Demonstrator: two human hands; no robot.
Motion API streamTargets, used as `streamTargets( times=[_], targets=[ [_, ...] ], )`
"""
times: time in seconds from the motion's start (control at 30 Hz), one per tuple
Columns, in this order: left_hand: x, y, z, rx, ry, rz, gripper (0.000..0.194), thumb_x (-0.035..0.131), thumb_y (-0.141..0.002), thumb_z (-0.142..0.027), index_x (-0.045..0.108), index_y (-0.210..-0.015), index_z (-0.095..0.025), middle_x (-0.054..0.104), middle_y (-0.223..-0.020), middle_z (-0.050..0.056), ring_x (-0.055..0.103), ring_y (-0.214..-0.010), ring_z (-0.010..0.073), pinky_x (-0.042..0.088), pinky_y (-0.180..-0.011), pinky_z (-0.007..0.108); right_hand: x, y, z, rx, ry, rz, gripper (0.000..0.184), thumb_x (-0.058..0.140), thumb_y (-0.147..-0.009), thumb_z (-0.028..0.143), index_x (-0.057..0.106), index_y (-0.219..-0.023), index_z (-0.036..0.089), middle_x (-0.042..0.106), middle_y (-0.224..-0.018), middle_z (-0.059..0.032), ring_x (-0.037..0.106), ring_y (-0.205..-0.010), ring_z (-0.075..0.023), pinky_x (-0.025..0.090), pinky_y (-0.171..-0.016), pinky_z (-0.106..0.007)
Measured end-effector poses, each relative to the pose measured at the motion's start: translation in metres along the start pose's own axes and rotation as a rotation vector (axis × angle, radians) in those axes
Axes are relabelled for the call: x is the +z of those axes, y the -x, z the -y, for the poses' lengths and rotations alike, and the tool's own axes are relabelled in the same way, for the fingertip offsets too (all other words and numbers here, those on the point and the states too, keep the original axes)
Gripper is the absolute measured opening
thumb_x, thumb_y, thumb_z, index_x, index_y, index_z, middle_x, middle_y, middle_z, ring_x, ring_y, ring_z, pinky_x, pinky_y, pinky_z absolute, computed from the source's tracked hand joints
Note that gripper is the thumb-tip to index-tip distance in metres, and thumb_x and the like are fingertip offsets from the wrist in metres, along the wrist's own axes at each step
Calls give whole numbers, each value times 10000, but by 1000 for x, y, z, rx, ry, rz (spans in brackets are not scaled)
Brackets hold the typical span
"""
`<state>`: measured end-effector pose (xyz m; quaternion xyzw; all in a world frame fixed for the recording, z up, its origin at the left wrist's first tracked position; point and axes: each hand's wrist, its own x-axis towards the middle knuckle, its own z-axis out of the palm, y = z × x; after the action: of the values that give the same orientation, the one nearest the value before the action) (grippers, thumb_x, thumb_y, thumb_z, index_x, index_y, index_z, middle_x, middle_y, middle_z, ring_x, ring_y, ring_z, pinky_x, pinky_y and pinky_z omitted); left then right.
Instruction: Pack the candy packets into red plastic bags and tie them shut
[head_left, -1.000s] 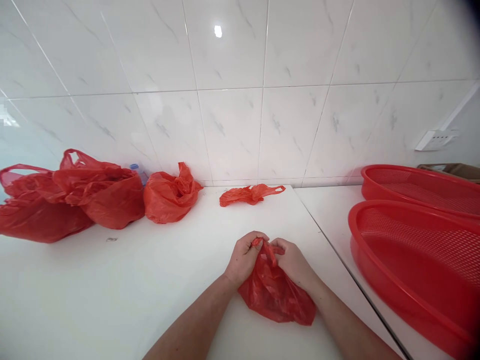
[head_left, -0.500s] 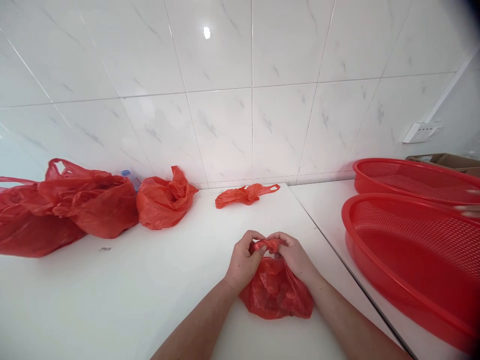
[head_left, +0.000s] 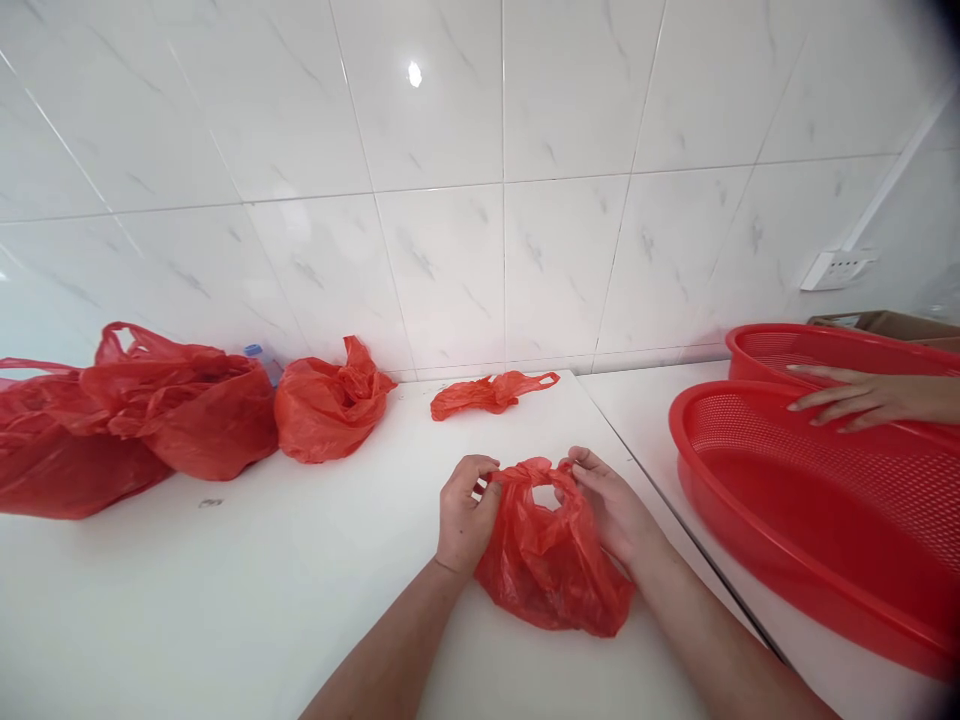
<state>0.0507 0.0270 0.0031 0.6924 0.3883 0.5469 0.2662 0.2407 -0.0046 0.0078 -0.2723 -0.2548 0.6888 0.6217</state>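
A small red plastic bag (head_left: 551, 565) lies on the white counter (head_left: 262, 590) in front of me. My left hand (head_left: 465, 510) pinches its left handle, fingers closed on the plastic. My right hand (head_left: 611, 505) grips the right handle. Between the two hands the handles are pulled apart, with a small hole showing in the stretched plastic. The bag's body bulges below my wrists.
Three fuller red bags (head_left: 150, 410) sit along the tiled wall at left, one (head_left: 330, 400) nearer the middle. A crumpled empty red bag (head_left: 487, 392) lies behind mine. Two red mesh baskets (head_left: 810, 540) stand at right; another person's hand (head_left: 862, 395) rests on them.
My hands have moved apart, stretching the bag's handles open. Another person's hand has come in from the right onto the baskets.
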Motion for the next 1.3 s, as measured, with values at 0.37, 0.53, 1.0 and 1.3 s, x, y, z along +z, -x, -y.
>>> streamTargets(
  times=[0.37, 0.53, 1.0, 1.3],
  targets=[
    [-38, -26, 38, -316, 24, -388, 79, 512, -779, -270, 553, -802, -206, 588, -793, -16, 575, -719, 136, 454, -628, 255, -13, -7, 13, -152, -59, -60, 165, 699, -705, 139, 592, -773, 244, 572, -735, 57, 530, -678, -72, 475, -678, -217],
    [-50, -31, 53, -434, 103, -479, 151, 529, -769, -338, 531, -798, -190, 575, -796, -7, 597, -678, 140, 470, -568, 254, -5, -8, 1, -91, -44, 16, 161, 696, -710, 147, 557, -721, 228, 569, -745, 48, 530, -700, -78, 462, -691, -220],
    [-50, -26, 59, -371, 90, -329, 332, 493, -732, -162, 536, -1053, -239, 576, -1122, 51, 546, -1033, 195, 466, -834, 340, -25, -19, -13, -63, 225, -124, 154, 633, -715, 159, 590, -849, 222, 560, -765, 23, 525, -684, -100, 453, -658, -247],
    [-14, -12, 19, 252, -747, -104, 503, 609, -784, -356, 489, -1267, -278, 332, -1441, 103, 186, -1351, 345, 109, -1069, 571, -12, -15, -17, -70, 476, -42, 286, 644, -717, 299, 591, -989, 229, 622, -941, -28, 568, -824, -170, 445, -735, -311]
  ],
)
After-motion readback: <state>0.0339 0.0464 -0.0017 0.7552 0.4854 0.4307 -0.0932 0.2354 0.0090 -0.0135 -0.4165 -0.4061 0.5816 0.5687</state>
